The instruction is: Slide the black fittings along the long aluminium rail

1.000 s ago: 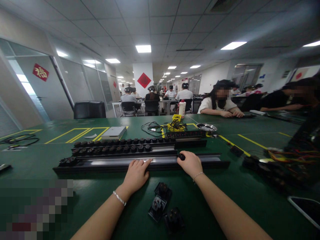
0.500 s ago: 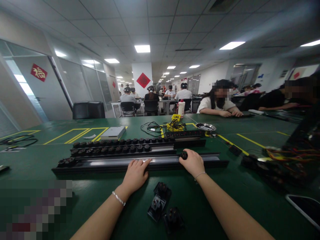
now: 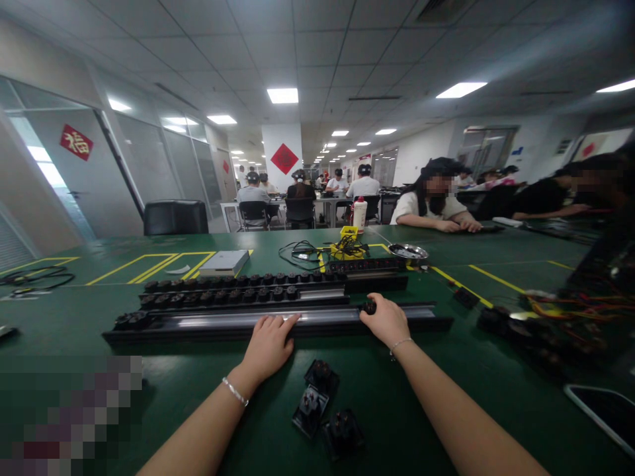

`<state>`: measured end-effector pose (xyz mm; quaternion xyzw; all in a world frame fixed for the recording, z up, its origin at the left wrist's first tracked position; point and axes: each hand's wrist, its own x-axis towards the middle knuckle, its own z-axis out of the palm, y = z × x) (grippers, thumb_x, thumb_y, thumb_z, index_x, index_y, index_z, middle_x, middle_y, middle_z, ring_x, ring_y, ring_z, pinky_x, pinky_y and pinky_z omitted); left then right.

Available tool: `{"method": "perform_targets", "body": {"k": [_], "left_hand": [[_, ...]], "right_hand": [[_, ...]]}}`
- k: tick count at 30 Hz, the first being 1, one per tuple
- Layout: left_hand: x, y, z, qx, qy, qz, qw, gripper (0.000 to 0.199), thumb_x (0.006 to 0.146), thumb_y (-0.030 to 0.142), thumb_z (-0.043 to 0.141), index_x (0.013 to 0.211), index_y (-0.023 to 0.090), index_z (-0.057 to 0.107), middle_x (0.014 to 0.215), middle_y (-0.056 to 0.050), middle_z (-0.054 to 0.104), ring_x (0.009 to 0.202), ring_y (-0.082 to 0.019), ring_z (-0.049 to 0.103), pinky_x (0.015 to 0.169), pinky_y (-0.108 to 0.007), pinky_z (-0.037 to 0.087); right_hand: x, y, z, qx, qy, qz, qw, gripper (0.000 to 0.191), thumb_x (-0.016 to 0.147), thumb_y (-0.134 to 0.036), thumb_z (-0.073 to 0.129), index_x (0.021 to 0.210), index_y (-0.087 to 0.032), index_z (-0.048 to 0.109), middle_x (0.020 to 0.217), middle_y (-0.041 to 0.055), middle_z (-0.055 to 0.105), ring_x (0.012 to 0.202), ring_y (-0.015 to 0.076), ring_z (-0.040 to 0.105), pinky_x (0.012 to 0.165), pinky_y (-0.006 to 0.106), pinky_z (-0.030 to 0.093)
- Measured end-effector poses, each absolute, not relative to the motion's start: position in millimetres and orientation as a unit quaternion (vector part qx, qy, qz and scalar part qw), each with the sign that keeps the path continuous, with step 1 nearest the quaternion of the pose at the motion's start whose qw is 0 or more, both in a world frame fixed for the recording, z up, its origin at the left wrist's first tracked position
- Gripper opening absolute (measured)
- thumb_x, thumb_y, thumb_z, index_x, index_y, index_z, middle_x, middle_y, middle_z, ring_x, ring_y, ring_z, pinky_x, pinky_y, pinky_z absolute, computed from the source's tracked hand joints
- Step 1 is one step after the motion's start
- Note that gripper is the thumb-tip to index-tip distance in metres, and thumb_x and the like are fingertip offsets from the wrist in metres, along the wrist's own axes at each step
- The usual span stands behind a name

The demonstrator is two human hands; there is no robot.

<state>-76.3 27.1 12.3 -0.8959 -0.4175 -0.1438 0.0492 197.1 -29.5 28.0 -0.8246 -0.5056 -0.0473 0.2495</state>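
A long black rail (image 3: 223,322) with a shiny channel lies across the green table, with a few round black parts (image 3: 131,320) seated at its left end. My left hand (image 3: 268,340) rests on the rail's near edge around its middle, fingers spread and holding nothing. Toward the rail's right end, my right hand (image 3: 387,320) grips a small round black part (image 3: 368,308) between thumb and fingers, over the channel. Three black square-based pieces with metal prongs (image 3: 310,403) lie on the table between my forearms.
Behind the rail stand more rails with rows of round black parts (image 3: 218,295). Farther back are a grey-white box (image 3: 225,262), tangled cables (image 3: 347,248), a metal dish (image 3: 408,252) and a bottle (image 3: 359,215). Coloured wires (image 3: 570,307) and a phone (image 3: 602,413) lie right. A person (image 3: 431,205) sits across.
My right hand has shifted slightly to the right along the rail with the round black part in its grip. My left hand stays in nearly the same place.
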Motion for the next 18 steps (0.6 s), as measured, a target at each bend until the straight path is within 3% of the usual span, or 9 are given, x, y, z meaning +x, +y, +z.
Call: {"method": "perform_targets", "body": {"k": [18], "left_hand": [[-77.4,29.1,9.4,-0.896,-0.414,-0.148,0.055,0.053,0.080,0.025,0.046,0.132,0.030,0.039,0.104,-0.003,0.059,0.103,-0.020,0.050,0.102,-0.039,0.024]], "right_hand": [[203.9,-31.5,29.9,-0.826,-0.505,-0.019,0.251,0.042,0.072,-0.033,0.052,0.111,-0.021,0.057,0.103,0.0083,0.066,0.099,0.0244,0.057,0.081,0.034,0.039]]}}
